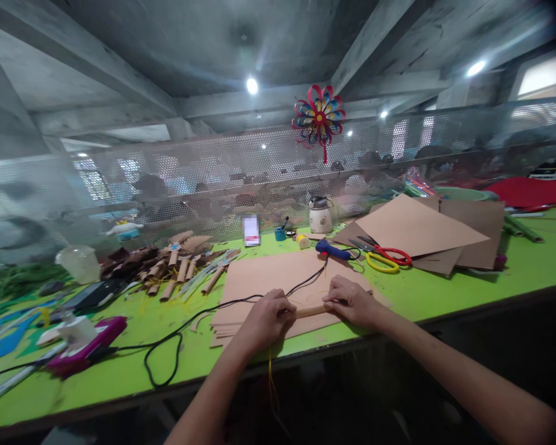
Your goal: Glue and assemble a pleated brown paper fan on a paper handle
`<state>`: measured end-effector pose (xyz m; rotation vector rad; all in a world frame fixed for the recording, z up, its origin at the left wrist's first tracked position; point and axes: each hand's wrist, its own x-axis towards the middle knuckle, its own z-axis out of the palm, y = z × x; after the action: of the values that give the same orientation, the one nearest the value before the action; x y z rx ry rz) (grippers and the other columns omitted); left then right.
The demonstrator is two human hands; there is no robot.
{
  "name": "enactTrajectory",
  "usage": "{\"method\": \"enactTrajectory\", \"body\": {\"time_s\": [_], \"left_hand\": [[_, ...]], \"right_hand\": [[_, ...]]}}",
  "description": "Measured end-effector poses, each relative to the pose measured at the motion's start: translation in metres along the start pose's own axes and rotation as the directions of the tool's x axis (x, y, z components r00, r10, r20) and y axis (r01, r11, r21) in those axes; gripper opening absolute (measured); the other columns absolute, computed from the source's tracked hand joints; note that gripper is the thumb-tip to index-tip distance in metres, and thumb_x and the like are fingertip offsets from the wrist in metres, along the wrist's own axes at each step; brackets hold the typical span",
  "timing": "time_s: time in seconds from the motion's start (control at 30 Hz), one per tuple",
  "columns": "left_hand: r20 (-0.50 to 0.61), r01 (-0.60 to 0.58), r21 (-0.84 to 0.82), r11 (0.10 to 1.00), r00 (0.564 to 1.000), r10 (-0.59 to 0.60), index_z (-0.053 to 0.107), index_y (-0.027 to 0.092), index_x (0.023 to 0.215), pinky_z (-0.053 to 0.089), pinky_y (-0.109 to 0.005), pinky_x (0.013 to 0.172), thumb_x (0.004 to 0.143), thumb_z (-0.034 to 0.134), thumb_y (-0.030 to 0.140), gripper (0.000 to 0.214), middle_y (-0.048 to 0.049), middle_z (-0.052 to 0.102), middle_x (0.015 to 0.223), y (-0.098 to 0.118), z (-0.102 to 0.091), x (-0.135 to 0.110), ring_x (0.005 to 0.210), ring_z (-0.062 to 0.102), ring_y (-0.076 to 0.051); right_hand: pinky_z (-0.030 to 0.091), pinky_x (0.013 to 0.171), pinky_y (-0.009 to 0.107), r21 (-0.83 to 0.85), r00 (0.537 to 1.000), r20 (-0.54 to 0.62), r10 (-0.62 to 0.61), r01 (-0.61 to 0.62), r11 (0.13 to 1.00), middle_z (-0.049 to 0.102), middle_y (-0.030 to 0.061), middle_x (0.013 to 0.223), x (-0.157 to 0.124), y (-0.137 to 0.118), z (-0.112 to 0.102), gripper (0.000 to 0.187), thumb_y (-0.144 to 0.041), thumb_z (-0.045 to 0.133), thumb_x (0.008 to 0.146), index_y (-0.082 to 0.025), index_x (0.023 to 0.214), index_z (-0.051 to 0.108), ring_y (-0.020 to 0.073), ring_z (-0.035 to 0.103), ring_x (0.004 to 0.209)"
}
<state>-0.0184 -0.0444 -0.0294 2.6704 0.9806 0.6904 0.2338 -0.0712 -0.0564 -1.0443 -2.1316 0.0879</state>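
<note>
A thin rolled tube of brown paper [309, 311] lies level between my two hands, over a stack of brown paper sheets [254, 278]. My left hand [272, 314] is closed on the tube's left end. At the other end, the fingers of my right hand [351, 301] pinch it. Yellow thread [270, 377] hangs below my left hand over the table's front edge. Just beyond the hands, a blue glue gun [333, 251] with a small red light rests on the sheets, its black cord [227, 303] running left.
Scissors with yellow and red handles [383, 267] lie right of the stack, before larger brown sheets [421, 228]. Finished paper rolls [183, 270] are piled at left, near a magenta power strip [90, 346]. A phone [251, 230] and a white bottle [320, 217] stand behind.
</note>
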Motion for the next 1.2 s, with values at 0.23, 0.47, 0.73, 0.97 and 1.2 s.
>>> {"method": "enactTrajectory", "body": {"time_s": [0.23, 0.47, 0.73, 0.97, 1.2], "left_hand": [[-0.004, -0.019, -0.002, 1.000, 1.000, 0.019, 0.070, 0.018, 0.082, 0.041, -0.023, 0.067, 0.086, 0.052, 0.020, 0.018, -0.0041, 0.057, 0.081, 0.000, 0.001, 0.000, 0.077, 0.056, -0.014], [-0.004, -0.014, 0.023, 1.000, 1.000, 0.015, 0.069, 0.017, 0.080, 0.040, -0.023, 0.066, 0.086, 0.051, 0.021, 0.019, -0.0041, 0.057, 0.079, 0.002, 0.001, -0.001, 0.075, 0.055, -0.015], [-0.016, -0.019, 0.022, 1.000, 1.000, 0.019, 0.068, 0.018, 0.081, 0.041, -0.024, 0.067, 0.084, 0.053, 0.020, 0.015, -0.0043, 0.057, 0.081, -0.002, 0.003, -0.003, 0.078, 0.055, -0.016], [-0.015, -0.008, 0.017, 1.000, 1.000, 0.008, 0.066, 0.017, 0.078, 0.040, -0.024, 0.067, 0.084, 0.052, 0.016, 0.015, -0.0046, 0.057, 0.082, 0.004, 0.000, -0.002, 0.078, 0.054, -0.016], [-0.012, -0.005, 0.033, 0.999, 1.000, 0.006, 0.064, 0.017, 0.082, 0.041, -0.025, 0.069, 0.088, 0.047, 0.019, 0.018, -0.0057, 0.058, 0.085, 0.005, 0.000, -0.004, 0.080, 0.053, -0.017]], "right_hand": [[0.043, 0.064, 0.029, 0.010, 1.000, 0.015, 0.013, -0.013, 1.000, 0.055, 0.0065, 0.077, -0.002, 0.000, 0.000, 0.013, -0.018, 0.059, 0.084, -0.016, 0.080, 0.070, 0.0184, 0.053, 0.076], [0.045, 0.069, 0.031, 0.025, 1.000, 0.015, 0.022, -0.022, 0.999, 0.057, 0.0075, 0.081, -0.001, -0.004, -0.002, 0.010, -0.019, 0.059, 0.084, -0.015, 0.083, 0.069, 0.0190, 0.055, 0.079], [0.046, 0.070, 0.033, -0.012, 0.996, 0.063, 0.061, -0.061, 0.998, 0.058, 0.0068, 0.084, -0.001, -0.014, -0.007, 0.020, -0.018, 0.062, 0.081, -0.015, 0.100, 0.063, 0.0194, 0.055, 0.078], [0.046, 0.073, 0.035, -0.016, 0.995, 0.083, 0.050, -0.049, 0.999, 0.060, 0.0082, 0.086, -0.002, -0.014, -0.004, 0.013, -0.022, 0.062, 0.083, -0.017, 0.095, 0.064, 0.0216, 0.055, 0.085], [0.046, 0.077, 0.036, 0.010, 0.990, 0.114, 0.077, -0.079, 0.997, 0.059, 0.0087, 0.091, -0.001, -0.010, -0.001, 0.010, -0.021, 0.060, 0.085, -0.018, 0.094, 0.064, 0.0221, 0.054, 0.090]]}}
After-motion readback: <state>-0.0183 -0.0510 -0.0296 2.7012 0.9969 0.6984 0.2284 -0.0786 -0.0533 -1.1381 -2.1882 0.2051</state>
